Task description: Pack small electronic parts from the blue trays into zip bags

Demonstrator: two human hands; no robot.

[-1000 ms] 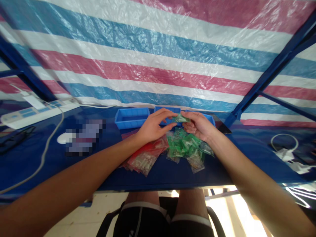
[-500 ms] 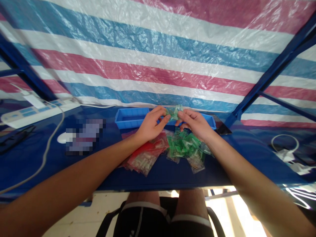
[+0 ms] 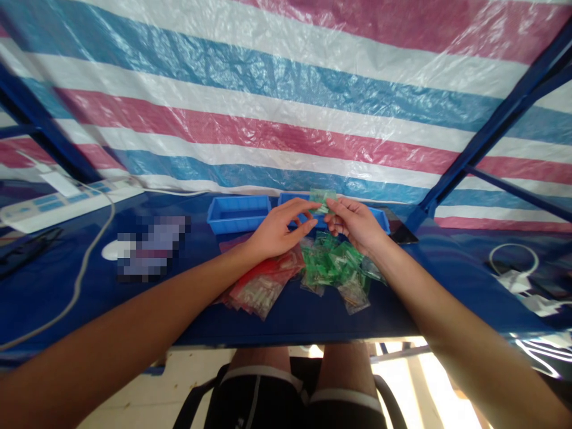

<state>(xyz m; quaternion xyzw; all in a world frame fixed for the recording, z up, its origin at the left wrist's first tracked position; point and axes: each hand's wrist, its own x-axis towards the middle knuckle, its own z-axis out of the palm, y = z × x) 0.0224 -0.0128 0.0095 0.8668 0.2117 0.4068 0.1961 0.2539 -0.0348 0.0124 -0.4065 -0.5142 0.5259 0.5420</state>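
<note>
My right hand (image 3: 355,223) pinches a small green clear bag (image 3: 322,199) above the right blue bin (image 3: 379,219). Beside the bag's left edge is my left hand (image 3: 286,226), its thumb and fingers apart, the fingertips near or touching the bag. A second blue bin (image 3: 239,223) stands left of my left hand. Red-tinted bags (image 3: 263,286) with small parts lie in a pile under my left wrist. Several green bags (image 3: 333,262) are heaped below my right hand, with a clear bag (image 3: 355,297) at their front edge.
On the left of the blue table (image 3: 290,325) are a power strip (image 3: 75,202), a cable, a white mouse (image 3: 117,249) and a blurred object. A dark phone (image 3: 404,232) lies right of the bins; a white charger (image 3: 516,280) is at the far right.
The left fingers have opened off the green bag, which both hands gripped before. The bag has shifted slightly right and stands more upright in my right hand.
</note>
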